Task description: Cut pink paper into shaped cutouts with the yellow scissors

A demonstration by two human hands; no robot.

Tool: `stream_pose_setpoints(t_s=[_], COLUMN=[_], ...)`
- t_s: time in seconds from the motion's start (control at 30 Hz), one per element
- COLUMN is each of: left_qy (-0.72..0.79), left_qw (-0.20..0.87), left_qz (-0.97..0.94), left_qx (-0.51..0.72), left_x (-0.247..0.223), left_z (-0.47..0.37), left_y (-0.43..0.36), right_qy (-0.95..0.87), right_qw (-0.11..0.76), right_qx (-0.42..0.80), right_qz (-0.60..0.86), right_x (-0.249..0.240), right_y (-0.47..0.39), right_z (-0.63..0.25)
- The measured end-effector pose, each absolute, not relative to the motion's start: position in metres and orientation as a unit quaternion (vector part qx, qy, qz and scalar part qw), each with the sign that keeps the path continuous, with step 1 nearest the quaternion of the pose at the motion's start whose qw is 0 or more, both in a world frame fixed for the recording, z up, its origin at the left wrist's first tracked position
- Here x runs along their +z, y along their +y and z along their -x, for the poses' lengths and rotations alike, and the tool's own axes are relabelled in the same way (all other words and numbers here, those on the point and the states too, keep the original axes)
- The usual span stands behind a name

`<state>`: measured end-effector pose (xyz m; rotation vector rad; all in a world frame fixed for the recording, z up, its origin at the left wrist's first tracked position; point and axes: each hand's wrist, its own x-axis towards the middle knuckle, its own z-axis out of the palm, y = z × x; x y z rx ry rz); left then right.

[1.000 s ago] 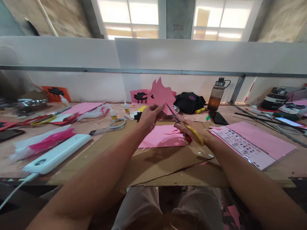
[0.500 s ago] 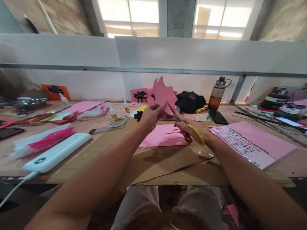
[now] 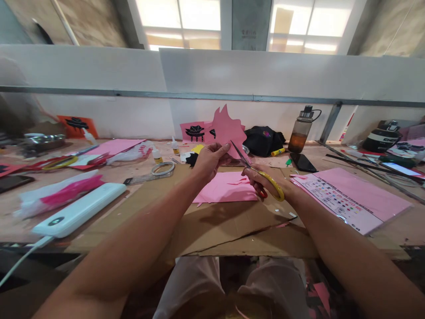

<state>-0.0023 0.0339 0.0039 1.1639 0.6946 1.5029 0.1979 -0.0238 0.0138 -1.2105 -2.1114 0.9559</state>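
The left hand (image 3: pixel 212 161) pinches the pink cut-out (image 3: pixel 227 126), which rises above it; the right hand (image 3: pixel 260 177) grips the scissors (image 3: pixel 247 165) (yellow-handled) just beside the paper's lower edge.

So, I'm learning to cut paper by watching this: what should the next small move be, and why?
I'd probably slide the left hand's grip slightly away before closing the blades: the tip of the metal scissors with yellow and red handles, held in the right hand, appears very near the thumb pinching the jagged pink paper.
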Motion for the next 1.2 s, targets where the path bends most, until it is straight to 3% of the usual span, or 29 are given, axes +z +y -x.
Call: stream_pose_setpoints(t_s=[1.2], left_qy=[0.3], left_qw=[0.508], left_qz=[-0.539], left_qx=[0.601], left_x=[0.0093], left_z=[0.0051], left_y=[0.03], right_qy=[-0.768], right_qw=[0.246], right_qx=[0.367], right_qz=[0.464], right_x=[0.0129], right_y=[-0.0233], right_z=[-0.1969])
